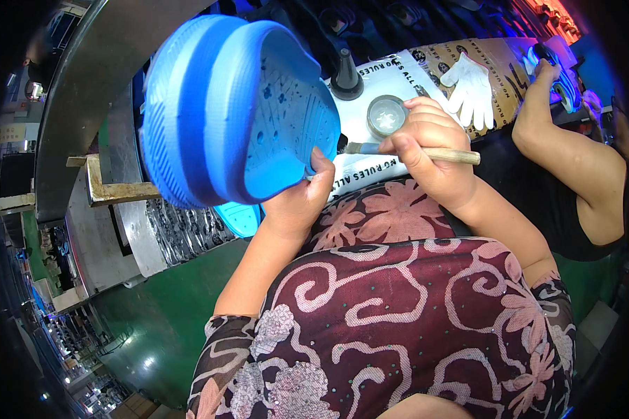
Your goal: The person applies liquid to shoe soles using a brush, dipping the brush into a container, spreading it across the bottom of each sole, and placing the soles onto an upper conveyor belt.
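The blue foam clog-type shoe (237,105) is clamped in the left hand (297,202), sole tilted up. Right of the shoe, a wooden-handled brush (426,152) is pinched in the right hand (430,150), near a small round glue pot (386,115). Thin, even strokes are judged best.

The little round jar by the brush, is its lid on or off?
Off, it seems: the small round jar shows an open top with something pale and shiny inside, beside the right hand holding the brush. No lid visible.

White printed sheet (388,77) beside brown, perhaps cardboard, panel (493,59)
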Available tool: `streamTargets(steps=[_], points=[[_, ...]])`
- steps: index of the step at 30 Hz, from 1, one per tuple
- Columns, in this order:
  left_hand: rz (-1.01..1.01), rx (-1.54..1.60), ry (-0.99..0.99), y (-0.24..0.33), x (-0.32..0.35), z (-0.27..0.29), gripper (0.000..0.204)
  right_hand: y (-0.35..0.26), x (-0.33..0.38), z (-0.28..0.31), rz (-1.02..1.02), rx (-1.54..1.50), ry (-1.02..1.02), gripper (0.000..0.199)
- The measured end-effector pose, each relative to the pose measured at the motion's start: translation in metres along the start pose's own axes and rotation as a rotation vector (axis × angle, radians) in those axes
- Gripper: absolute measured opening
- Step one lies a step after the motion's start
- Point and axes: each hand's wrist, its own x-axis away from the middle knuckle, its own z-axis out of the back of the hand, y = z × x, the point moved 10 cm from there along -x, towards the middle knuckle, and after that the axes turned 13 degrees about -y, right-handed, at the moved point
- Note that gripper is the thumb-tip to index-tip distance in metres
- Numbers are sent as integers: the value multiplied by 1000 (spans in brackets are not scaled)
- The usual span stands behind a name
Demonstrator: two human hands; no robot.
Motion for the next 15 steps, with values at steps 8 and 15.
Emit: streamTargets(steps=[8, 15], points=[[-29, -70, 54, 7, -10, 6, 14, -3, -3, -6, 14, -1, -30, 18], [6, -54, 39, 2, -8, 3, 18, 2, -4, 1, 12, -16, 83, 21]])
